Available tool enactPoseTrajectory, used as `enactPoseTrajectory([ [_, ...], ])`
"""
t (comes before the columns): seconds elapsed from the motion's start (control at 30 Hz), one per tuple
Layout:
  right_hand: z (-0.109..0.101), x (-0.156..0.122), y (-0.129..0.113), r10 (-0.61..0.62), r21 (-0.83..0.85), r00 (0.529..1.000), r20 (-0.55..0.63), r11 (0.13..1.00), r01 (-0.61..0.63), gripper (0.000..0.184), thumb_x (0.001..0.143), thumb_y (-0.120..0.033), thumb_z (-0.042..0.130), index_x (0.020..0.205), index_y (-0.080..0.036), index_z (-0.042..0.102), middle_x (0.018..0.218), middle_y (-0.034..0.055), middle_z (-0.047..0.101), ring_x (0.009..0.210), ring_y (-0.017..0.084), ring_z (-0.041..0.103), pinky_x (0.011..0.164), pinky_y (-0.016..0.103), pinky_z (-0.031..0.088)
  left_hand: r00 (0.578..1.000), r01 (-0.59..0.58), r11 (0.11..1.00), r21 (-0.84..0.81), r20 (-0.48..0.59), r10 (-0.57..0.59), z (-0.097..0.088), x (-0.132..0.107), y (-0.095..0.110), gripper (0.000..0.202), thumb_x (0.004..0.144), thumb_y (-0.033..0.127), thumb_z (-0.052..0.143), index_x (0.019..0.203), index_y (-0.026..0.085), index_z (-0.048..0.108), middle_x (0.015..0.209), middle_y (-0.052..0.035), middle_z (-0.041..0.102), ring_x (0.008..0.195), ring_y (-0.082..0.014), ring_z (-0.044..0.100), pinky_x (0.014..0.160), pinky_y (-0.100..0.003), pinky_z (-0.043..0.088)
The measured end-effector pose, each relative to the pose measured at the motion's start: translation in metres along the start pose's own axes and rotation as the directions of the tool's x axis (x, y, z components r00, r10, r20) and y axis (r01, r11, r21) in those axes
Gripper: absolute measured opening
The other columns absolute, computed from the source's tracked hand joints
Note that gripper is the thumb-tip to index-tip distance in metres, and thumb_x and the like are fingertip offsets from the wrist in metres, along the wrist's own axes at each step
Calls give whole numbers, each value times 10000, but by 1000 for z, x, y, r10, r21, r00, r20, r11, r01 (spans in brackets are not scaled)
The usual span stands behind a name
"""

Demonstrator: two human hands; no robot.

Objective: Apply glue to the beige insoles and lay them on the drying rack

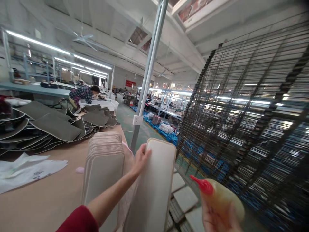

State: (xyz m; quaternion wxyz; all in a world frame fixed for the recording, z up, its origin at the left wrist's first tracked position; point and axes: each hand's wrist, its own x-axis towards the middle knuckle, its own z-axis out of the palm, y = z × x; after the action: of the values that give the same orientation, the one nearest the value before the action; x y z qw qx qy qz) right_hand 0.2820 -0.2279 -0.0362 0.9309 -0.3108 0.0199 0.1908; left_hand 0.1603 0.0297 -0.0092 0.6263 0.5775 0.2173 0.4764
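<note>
A tall wire rack (241, 112) of many thin shelves fills the right half of the view, blurred and leaning. On the left runs a wide brown counter (48, 199). At its far end lies a sprawling heap of dark grey cut pieces (55, 127), and some white sheets (26, 172) lie flat nearer the left edge. A grey pole (147, 80) rises from the floor just past the counter's corner. Beyond the heap, a person in a checked shirt (83, 95) bends over another counter.

Near the counter's right edge stands a thick stack of beige panels (103, 161), set on edge and leaning back. Just to its right, one beige panel (154, 190) with rounded corners is held upright, between the stack and the rack. Below it, pale square pieces (184, 196) lie on the low shelves.

The left hand (141, 159), reaching out of a red sleeve, is clamped on the single panel's upper left edge, fingers curled round the rim, so the panel lies to the right of the hand and hangs below it. The right hand (217, 219), low at the bottom edge and partly cut off, is closed round a soft yellowish bottle (224, 198). The bottle's red nozzle (204, 185) points left toward the panel, near it but not touching.
</note>
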Motion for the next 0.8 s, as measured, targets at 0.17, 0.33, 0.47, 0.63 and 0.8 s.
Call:
enactPoseTrajectory([
  [0.17, 42, -14, 0, -164, -49, 986, -31, 986, 162, 502, 640, -384, 781, 1067, -171, 626, 1127, 68, 631, 1000, 197, 606, 720, 229, 554, 974, -117, 985, 126, 207, 90, 14, -38, 10, 230, 798, 373, 592, 962, 220, 641, 786, -3, 619, 709, -155, 536, 615, -204, 399],
  [0.33, 40, -9, 7, -506, -147, 858, 86, 846, 513, 514, 564, -306, 852, 1012, -187, 630, 1140, 20, 608, 1024, 150, 572, 804, 197, 507, 976, -96, 986, 133, 206, 67, 21, -49, 11, 237, 787, 370, 590, 953, 206, 635, 796, -8, 617, 696, -149, 526, 604, -206, 394],
  [0.47, 0, 0, 25, -465, -266, 875, 131, 834, 483, 521, 545, -264, 860, 998, -174, 618, 867, -10, 647, 776, 119, 600, 717, 191, 508, 990, 7, 998, 56, 138, -15, 21, -38, 5, 297, 777, 372, 586, 1010, 189, 610, 798, -10, 623, 647, -132, 523, 563, -201, 392],
  [0.63, -36, 7, 27, -247, -334, 950, 193, 893, 300, 628, 563, -358, 833, 1118, -185, 595, 921, 50, 678, 788, 206, 637, 671, 302, 547, 988, 122, 990, -73, -84, -128, 18, -3, -9, 238, 745, 298, 615, 947, 174, 590, 697, 17, 599, 562, -112, 516, 518, -190, 387],
  [0.8, -54, -5, 3, -253, -368, 947, 198, 876, 311, 405, 764, -519, 644, 1061, -244, 643, 1072, 52, 660, 959, 227, 626, 738, 345, 562, 896, 168, 975, -148, -390, -214, 17, 22, -29, 142, 775, 238, 595, 904, 194, 555, 741, 17, 616, 644, -109, 572, 600, -183, 436],
])
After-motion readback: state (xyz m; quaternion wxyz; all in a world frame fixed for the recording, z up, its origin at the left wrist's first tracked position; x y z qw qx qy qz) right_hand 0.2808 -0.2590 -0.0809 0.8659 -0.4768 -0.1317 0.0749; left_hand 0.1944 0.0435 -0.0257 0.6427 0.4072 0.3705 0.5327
